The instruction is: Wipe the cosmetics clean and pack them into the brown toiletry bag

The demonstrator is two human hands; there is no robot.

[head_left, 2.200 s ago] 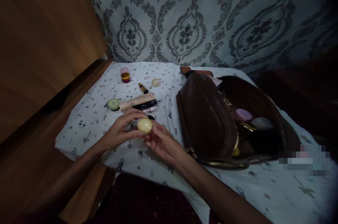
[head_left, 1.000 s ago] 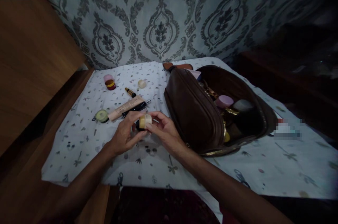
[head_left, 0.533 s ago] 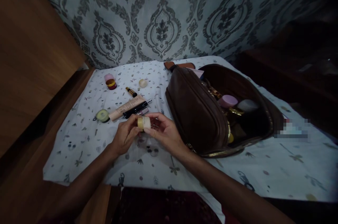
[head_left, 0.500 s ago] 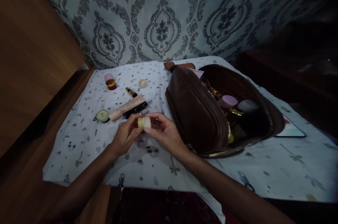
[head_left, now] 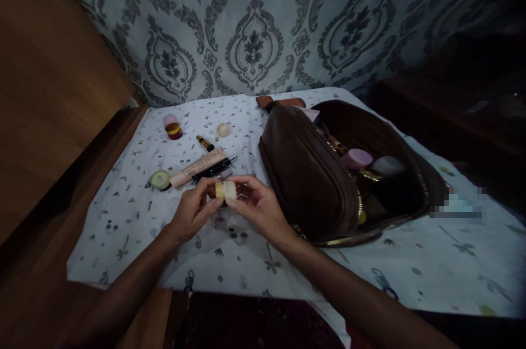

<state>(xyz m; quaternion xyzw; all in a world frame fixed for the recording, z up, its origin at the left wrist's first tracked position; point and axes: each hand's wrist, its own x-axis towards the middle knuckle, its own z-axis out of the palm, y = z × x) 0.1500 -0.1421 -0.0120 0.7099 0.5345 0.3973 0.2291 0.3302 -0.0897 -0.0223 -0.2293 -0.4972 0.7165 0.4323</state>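
Note:
Between my two hands is a small cosmetic jar (head_left: 226,190), yellow at its left end and whitish at its right, turned on its side above the cloth. My left hand (head_left: 193,208) pinches the yellow end between thumb and fingers. The whitish end is gripped by my right hand (head_left: 261,204), its fingers curled behind. Just beyond my hands lie a beige tube (head_left: 198,167) and a black pen-like cosmetic (head_left: 213,169). A round green-topped container (head_left: 160,179) is left of the tube. Close to my right hand stands an unzipped brown leather bag (head_left: 308,179).
Farther back on the patterned white cloth (head_left: 131,228) are a gold-and-black lipstick (head_left: 204,143), a small cream-coloured round item (head_left: 223,130) and a dark red jar (head_left: 173,130). Inside the bag, a pink round lid (head_left: 357,159) shows. A wooden cabinet (head_left: 53,75) borders the left side.
Both hands keep their hold on the jar and have hardly moved. The whole view has shifted very slightly; the items on the cloth stay in place.

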